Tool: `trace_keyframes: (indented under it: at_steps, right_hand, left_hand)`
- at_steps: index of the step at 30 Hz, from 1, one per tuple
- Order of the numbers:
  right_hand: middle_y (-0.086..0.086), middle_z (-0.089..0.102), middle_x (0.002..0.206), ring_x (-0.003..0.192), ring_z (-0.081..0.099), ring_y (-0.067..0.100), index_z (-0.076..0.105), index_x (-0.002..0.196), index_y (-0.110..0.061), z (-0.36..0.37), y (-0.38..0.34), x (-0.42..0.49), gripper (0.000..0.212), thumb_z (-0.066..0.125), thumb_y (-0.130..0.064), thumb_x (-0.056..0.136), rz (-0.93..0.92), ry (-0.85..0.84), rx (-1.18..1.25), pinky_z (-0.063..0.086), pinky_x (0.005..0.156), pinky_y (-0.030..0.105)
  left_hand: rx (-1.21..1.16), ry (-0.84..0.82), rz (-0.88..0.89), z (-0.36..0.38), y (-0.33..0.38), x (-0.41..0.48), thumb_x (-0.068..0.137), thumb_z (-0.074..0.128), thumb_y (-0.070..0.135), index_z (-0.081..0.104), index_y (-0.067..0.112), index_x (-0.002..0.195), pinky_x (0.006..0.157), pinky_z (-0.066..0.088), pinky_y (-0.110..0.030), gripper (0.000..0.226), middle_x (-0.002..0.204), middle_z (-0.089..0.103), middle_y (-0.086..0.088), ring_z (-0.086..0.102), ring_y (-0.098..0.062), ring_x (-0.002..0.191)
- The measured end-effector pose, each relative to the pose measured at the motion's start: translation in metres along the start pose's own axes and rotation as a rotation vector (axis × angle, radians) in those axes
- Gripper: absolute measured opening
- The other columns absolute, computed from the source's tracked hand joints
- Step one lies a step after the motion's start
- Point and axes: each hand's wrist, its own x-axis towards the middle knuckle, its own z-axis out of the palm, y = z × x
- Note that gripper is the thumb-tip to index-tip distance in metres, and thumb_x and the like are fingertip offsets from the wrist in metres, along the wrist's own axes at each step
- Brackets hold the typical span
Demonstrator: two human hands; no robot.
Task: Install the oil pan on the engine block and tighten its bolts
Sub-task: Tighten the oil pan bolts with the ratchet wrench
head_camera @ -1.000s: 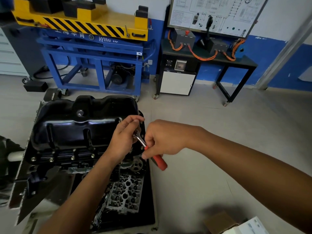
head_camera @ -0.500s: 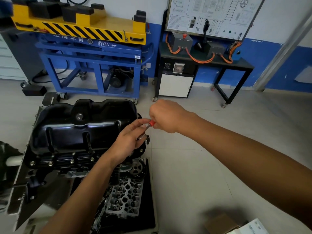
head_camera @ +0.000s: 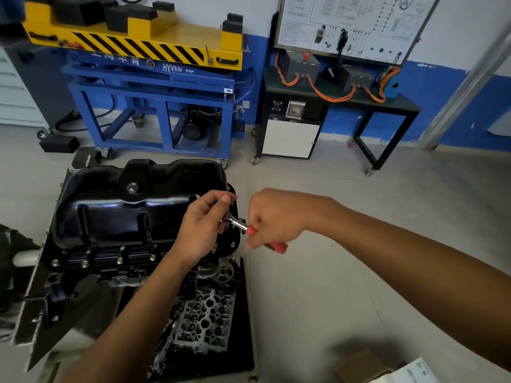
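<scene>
The black oil pan (head_camera: pixel 132 205) sat upside-up on the engine block (head_camera: pixel 110 264), at the left of the scene, its flange lying along the block's edge. A row of bolts (head_camera: pixel 119 260) showed in the near flange, their heads bright against the dark metal. Both hands met at the pan's right end. The left hand (head_camera: pixel 201 230) was curled over the metal head of a ratchet wrench (head_camera: pixel 239 224), its fingers (head_camera: pixel 218 199) bent down round the head and pinching it against the pan's right edge; what the head sat on was hidden under the hand. The right hand (head_camera: pixel 273 217), just to the right, gripped the wrench's red handle (head_camera: pixel 276 246), its fingers wrapped closed around it, and the handle's end stuck out below the fist, blurred.

Nearer than the block, a bare cylinder head (head_camera: pixel 204 322) lay on a black mat (head_camera: pixel 243 341) on the floor (head_camera: pixel 331 272), with a toothed sprocket (head_camera: pixel 225 272) just beyond it. A cardboard box (head_camera: pixel 359 363) lay at the near right. Far off stood a blue lift cart (head_camera: pixel 154 106) with a yellow striped top, and to its right a black stand (head_camera: pixel 387 106) carrying orange cables under a wiring board (head_camera: pixel 351 23).
</scene>
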Motion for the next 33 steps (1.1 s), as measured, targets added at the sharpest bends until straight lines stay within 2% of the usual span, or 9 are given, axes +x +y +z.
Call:
trace_keyframes:
  at_steps: [4,7,11,14,18,22,26,29,33]
  right_hand:
    - [-0.005,0.041,0.039,0.038,0.034,0.010,0.047,0.047,-0.014,0.014,-0.018,0.000,0.054,0.072,-0.036,0.089,-0.074,0.010,0.105,0.027,0.039,0.014]
    - [-0.001,0.049,0.044,0.039,0.040,0.010,0.054,0.050,-0.012,0.024,-0.030,0.005,0.051,0.069,-0.038,0.092,-0.090,0.057,0.212,0.030,0.039,0.013]
    - [0.002,0.067,0.054,0.041,0.053,0.001,0.069,0.062,-0.010,0.035,-0.040,0.008,0.044,0.065,-0.039,0.095,-0.061,0.080,0.317,0.037,0.042,0.007]
    - [0.006,0.070,0.061,0.046,0.056,0.002,0.071,0.067,-0.007,0.033,-0.039,0.006,0.044,0.064,-0.039,0.096,-0.054,0.050,0.329,0.041,0.047,0.008]
    - [0.008,0.071,0.066,0.053,0.058,0.011,0.074,0.071,-0.002,0.023,-0.035,0.001,0.046,0.064,-0.039,0.095,-0.050,-0.025,0.226,0.044,0.051,0.015]
    - [0.001,0.051,0.050,0.038,0.040,0.009,0.065,0.063,-0.002,0.011,-0.029,-0.005,0.045,0.069,-0.037,0.091,-0.037,-0.024,0.083,0.032,0.039,0.014]
    - [-0.003,0.049,0.051,0.041,0.045,0.006,0.065,0.065,-0.009,0.000,-0.022,-0.005,0.042,0.075,-0.043,0.086,-0.004,0.003,-0.101,0.033,0.040,0.015]
    - [-0.005,0.056,0.055,0.051,0.050,0.008,0.063,0.064,-0.015,-0.006,-0.016,-0.003,0.038,0.078,-0.046,0.080,0.046,0.048,-0.204,0.040,0.048,0.025]
    - [0.001,0.061,0.060,0.058,0.061,0.018,0.059,0.062,-0.014,-0.010,-0.010,0.004,0.035,0.085,-0.033,0.076,0.087,0.146,-0.246,0.049,0.053,0.031]
  left_hand:
    - [0.013,-0.009,0.022,0.002,0.001,0.000,0.101,0.051,0.027,0.069,0.017,0.095,0.059,0.038,-0.032,0.021,0.070,0.051,-0.014,0.044,-0.025,0.064]
    - [-0.009,-0.014,0.030,0.001,0.003,0.001,0.096,0.047,0.030,0.070,0.014,0.094,0.077,0.044,-0.041,0.028,0.086,0.060,-0.025,0.053,-0.031,0.080]
    - [-0.007,-0.031,0.000,0.000,0.004,0.001,0.096,0.045,0.031,0.071,0.022,0.090,0.067,0.044,-0.031,0.028,0.068,0.057,0.003,0.051,-0.016,0.066]
    - [-0.018,-0.053,-0.036,-0.001,0.002,0.000,0.098,0.046,0.029,0.070,0.020,0.093,0.058,0.040,-0.028,0.026,0.064,0.049,-0.002,0.044,-0.015,0.058]
    - [0.038,-0.101,-0.042,0.003,0.000,0.002,0.107,0.040,0.014,0.064,0.010,0.104,0.060,0.038,-0.032,0.025,0.071,0.047,-0.019,0.042,-0.026,0.064]
    - [0.008,-0.114,-0.054,0.005,0.001,0.004,0.107,0.041,0.015,0.065,0.009,0.104,0.066,0.041,-0.035,0.025,0.082,0.052,-0.027,0.046,-0.029,0.077]
    - [-0.028,-0.124,-0.084,0.001,0.002,0.002,0.097,0.045,0.032,0.069,0.015,0.104,0.073,0.039,-0.044,0.030,0.088,0.051,-0.038,0.049,-0.030,0.082]
    - [-0.034,-0.124,-0.094,0.000,0.003,0.001,0.099,0.045,0.032,0.071,0.020,0.104,0.069,0.037,-0.041,0.029,0.082,0.051,-0.030,0.046,-0.028,0.076]
    - [-0.057,-0.134,-0.119,0.000,0.004,-0.001,0.095,0.047,0.034,0.070,0.018,0.104,0.073,0.036,-0.048,0.030,0.086,0.051,-0.041,0.049,-0.035,0.084]
